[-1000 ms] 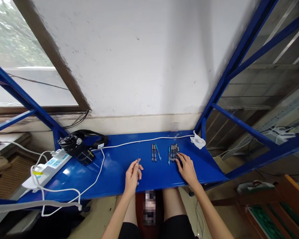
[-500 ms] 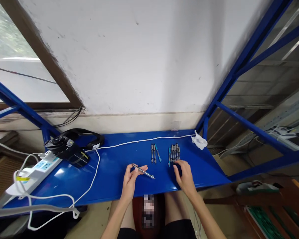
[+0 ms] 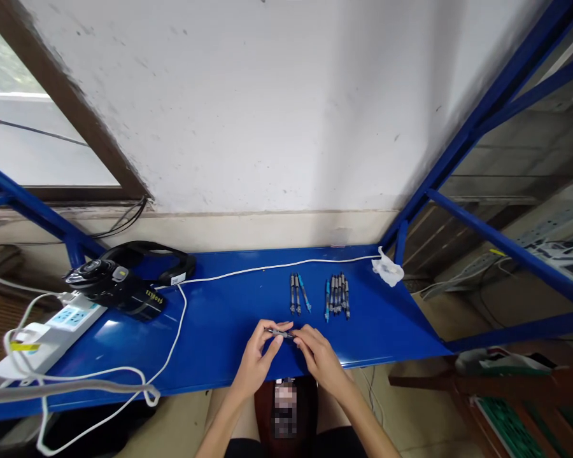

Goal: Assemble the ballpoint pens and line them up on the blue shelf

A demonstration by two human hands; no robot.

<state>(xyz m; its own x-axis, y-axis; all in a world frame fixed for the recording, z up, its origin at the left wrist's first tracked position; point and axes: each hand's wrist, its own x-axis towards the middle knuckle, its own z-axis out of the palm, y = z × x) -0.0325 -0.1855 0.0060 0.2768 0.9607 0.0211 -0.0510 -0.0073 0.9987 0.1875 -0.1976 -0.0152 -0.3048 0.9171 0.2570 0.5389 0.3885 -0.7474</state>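
Observation:
Above the front edge of the blue table, a grey and dark pen (image 3: 280,333) lies level between my two hands. My left hand (image 3: 259,353) is closed around its left part, thumb on the near side. The fingertips of my right hand (image 3: 319,355) pinch its right end. Behind my hands, a small group of pens (image 3: 293,294), two grey and one blue, is laid out on the table. To its right lies a second group of several pens (image 3: 337,296), mostly grey with a blue one (image 3: 327,301) at its left side.
The blue table (image 3: 210,337) stands against a white wall. At its left are a black device (image 3: 134,292) with a strap, a white power strip (image 3: 62,324) and a looping white cable (image 3: 179,324). Crumpled white tissue (image 3: 388,270) lies at the back right, near a blue frame post (image 3: 401,242).
My right hand has moved left from beside the right pen group and now grips the pen's end. The pen has turned from slanted to nearly level.

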